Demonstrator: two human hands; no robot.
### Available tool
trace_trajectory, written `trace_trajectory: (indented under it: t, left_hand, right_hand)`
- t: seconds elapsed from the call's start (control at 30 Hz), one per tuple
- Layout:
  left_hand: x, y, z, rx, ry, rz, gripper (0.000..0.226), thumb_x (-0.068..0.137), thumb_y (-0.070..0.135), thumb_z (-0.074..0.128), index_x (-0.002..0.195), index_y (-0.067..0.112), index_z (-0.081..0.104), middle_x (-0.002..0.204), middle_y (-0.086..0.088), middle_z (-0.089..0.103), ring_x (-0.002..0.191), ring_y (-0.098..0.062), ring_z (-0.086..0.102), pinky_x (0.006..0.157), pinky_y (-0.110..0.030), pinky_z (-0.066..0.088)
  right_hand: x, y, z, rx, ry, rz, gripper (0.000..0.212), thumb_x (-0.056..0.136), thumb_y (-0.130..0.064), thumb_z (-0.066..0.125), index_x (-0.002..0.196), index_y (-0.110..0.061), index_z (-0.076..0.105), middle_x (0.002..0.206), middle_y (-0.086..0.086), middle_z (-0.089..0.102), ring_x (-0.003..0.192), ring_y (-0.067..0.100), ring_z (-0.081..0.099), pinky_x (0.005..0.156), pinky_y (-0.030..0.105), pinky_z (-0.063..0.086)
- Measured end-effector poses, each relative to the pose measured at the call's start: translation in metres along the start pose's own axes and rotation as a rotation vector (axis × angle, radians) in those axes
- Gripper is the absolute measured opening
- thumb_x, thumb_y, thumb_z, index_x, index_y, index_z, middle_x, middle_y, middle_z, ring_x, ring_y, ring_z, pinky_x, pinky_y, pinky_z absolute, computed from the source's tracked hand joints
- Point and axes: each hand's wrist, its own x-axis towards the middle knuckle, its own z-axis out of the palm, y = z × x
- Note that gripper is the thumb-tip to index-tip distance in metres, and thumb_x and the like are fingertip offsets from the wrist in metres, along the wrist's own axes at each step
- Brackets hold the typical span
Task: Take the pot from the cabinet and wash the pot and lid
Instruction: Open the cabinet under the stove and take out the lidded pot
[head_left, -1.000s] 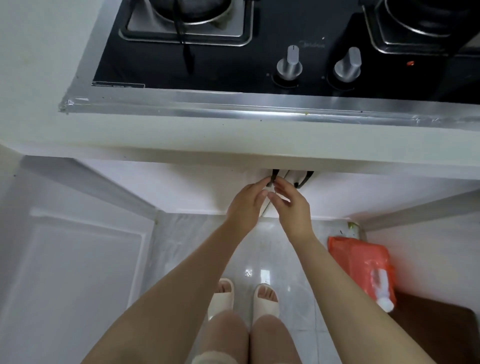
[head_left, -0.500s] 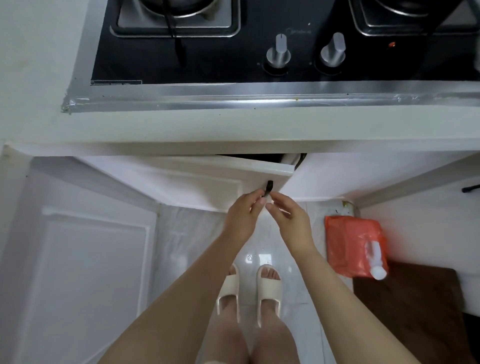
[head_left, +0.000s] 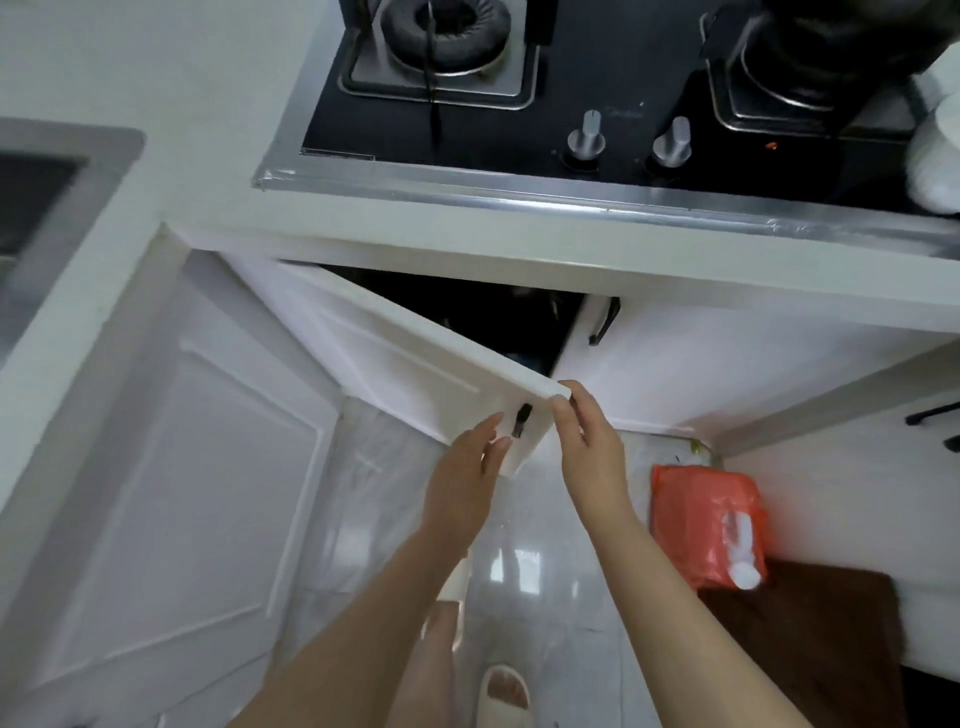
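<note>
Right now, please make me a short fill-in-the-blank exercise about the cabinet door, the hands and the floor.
1. The cabinet door under the stove is partly ____.
2. The right hand touches the free ____ of that door.
3. The left hand is next to the door's black ____.
4. The bag on the floor is ____ in colour.

Missing words: open; edge; handle; orange

No legible text or labels.
</note>
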Motion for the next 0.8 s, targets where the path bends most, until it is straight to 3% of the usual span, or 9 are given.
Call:
trace_trajectory:
  t: [0.13, 0.2, 0.33, 0.47, 0.6, 0.67, 0.73, 0.8]
  left_hand:
    - [-0.017, 0.014, -0.012, 0.062, 0.223, 0.100, 0.043, 0.099, 0.030, 0.040, 0.141, 0.020, 0.041, 0.142, -0.001, 0.048, 0.130, -0.016, 0.044, 0.107, -0.024, 0.032]
    - [-0.019, 0.019, -0.025, 0.135, 0.271, 0.138, 0.039, 0.100, 0.025, 0.037, 0.138, 0.019, 0.047, 0.146, -0.006, 0.044, 0.134, -0.021, 0.040, 0.106, -0.021, 0.025]
    - [-0.034, 0.014, -0.051, 0.315, 0.292, 0.163, 0.050, 0.095, 0.037, 0.026, 0.132, 0.019, 0.055, 0.150, -0.009, 0.040, 0.140, -0.028, 0.032, 0.112, -0.029, 0.022]
    - [-0.048, -0.001, -0.075, 0.331, 0.209, 0.125, 0.042, 0.096, 0.034, 0.045, 0.134, 0.017, 0.053, 0.152, -0.005, 0.036, 0.145, -0.022, 0.024, 0.117, -0.034, 0.017]
    - [-0.070, -0.024, -0.096, 0.383, 0.217, 0.156, 0.041, 0.092, 0.034, 0.055, 0.127, 0.014, 0.059, 0.146, -0.005, 0.046, 0.141, -0.023, 0.033, 0.115, -0.031, 0.014]
    - [-0.080, -0.035, -0.108, 0.428, 0.231, 0.168, 0.046, 0.088, 0.041, 0.052, 0.123, 0.014, 0.062, 0.142, -0.005, 0.051, 0.138, -0.025, 0.039, 0.115, -0.037, 0.020]
    - [-0.091, -0.048, -0.124, 0.495, 0.232, 0.167, 0.050, 0.086, 0.049, 0.047, 0.124, 0.019, 0.062, 0.141, -0.002, 0.053, 0.137, -0.025, 0.041, 0.114, -0.045, 0.025]
    - [-0.103, -0.060, -0.142, 0.579, 0.203, 0.160, 0.050, 0.088, 0.050, 0.046, 0.127, 0.023, 0.059, 0.143, 0.000, 0.051, 0.139, -0.024, 0.037, 0.115, -0.049, 0.023]
  right_hand:
    - [-0.023, -0.002, 0.003, -0.008, 0.009, 0.010, 0.017, 0.098, -0.029, 0.044, 0.099, -0.032, 0.060, 0.091, -0.023, 0.063, 0.083, -0.023, 0.053, 0.071, -0.004, 0.037]
    - [-0.036, -0.003, 0.006, 0.003, 0.001, 0.020, 0.017, 0.097, -0.027, 0.047, 0.098, -0.031, 0.063, 0.092, -0.020, 0.065, 0.082, -0.021, 0.055, 0.069, -0.005, 0.036]
    - [-0.063, -0.002, 0.016, -0.024, -0.045, 0.054, 0.014, 0.093, -0.024, 0.054, 0.092, -0.030, 0.066, 0.088, -0.019, 0.066, 0.084, -0.004, 0.059, 0.067, -0.003, 0.038]
    - [-0.092, -0.002, 0.033, -0.036, -0.108, 0.074, 0.012, 0.091, -0.024, 0.058, 0.089, -0.029, 0.069, 0.086, -0.019, 0.068, 0.085, -0.002, 0.061, 0.068, 0.000, 0.041]
    - [-0.121, -0.005, 0.055, -0.015, -0.187, 0.100, 0.012, 0.089, -0.026, 0.061, 0.084, -0.035, 0.067, 0.082, -0.022, 0.069, 0.083, -0.004, 0.062, 0.069, 0.007, 0.046]
    - [-0.136, -0.005, 0.070, -0.003, -0.228, 0.097, 0.011, 0.088, -0.026, 0.063, 0.082, -0.035, 0.067, 0.079, -0.024, 0.070, 0.084, -0.006, 0.063, 0.072, 0.009, 0.046]
    - [-0.153, -0.002, 0.091, 0.022, -0.255, 0.109, 0.004, 0.086, -0.028, 0.065, 0.089, -0.029, 0.067, 0.088, -0.018, 0.071, 0.092, 0.002, 0.064, 0.080, 0.016, 0.047]
    - [-0.170, -0.001, 0.114, 0.020, -0.279, 0.121, 0.019, 0.087, -0.033, 0.062, 0.106, -0.030, 0.064, 0.105, -0.016, 0.068, 0.102, 0.006, 0.062, 0.087, 0.020, 0.047]
